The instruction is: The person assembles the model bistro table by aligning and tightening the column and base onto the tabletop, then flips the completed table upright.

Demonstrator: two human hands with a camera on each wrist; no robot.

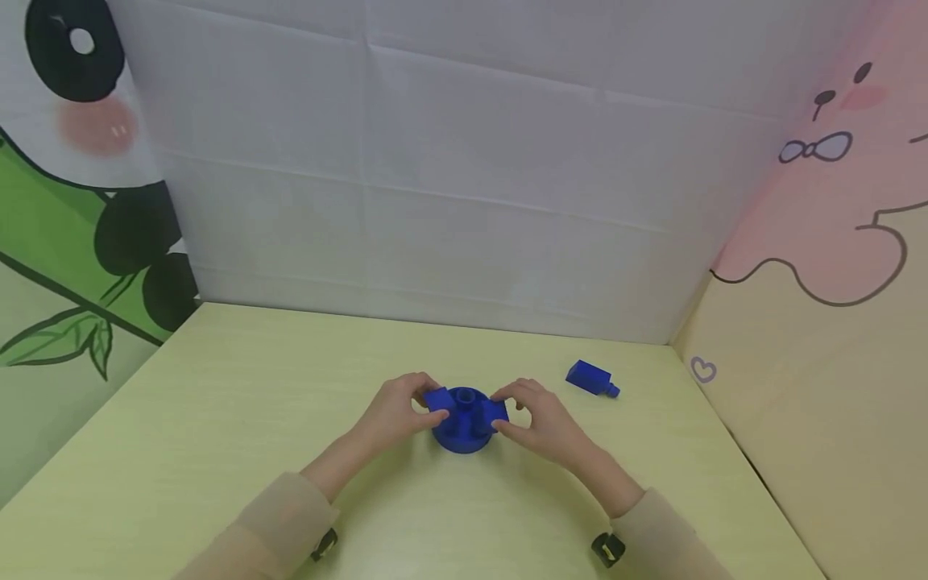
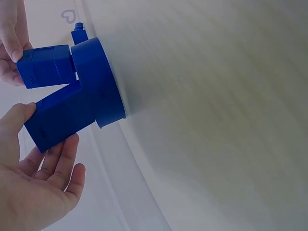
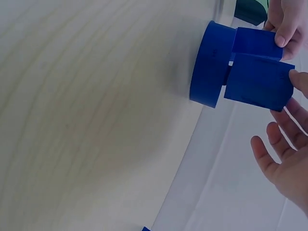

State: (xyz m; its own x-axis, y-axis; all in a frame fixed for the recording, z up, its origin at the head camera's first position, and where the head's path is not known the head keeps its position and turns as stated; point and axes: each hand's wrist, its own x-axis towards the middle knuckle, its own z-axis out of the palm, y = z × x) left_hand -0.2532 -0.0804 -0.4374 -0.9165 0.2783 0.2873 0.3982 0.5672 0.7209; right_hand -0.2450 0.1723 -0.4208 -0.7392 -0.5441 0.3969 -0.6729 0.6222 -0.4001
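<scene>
A round blue base [image 1: 464,445] with a raised central tube [image 1: 465,396] stands on the table between both hands. My left hand [image 1: 395,412] pinches a blue block [image 2: 62,115] between thumb and fingers; the block leans outward, its lower end at the base's left side. On the other side, my right hand [image 1: 542,417] pinches a second blue block [image 3: 260,83] by its upper end. In the right wrist view a narrow neck shows between this block and the base. The left block's lower end is hidden by the base's rim.
A third blue block [image 1: 590,377] with a stepped knob at one end lies on the table to the right, behind my right hand. A white cloth wall [image 1: 449,177] closes off the table's back, and printed side panels [image 1: 812,387] stand at left and right.
</scene>
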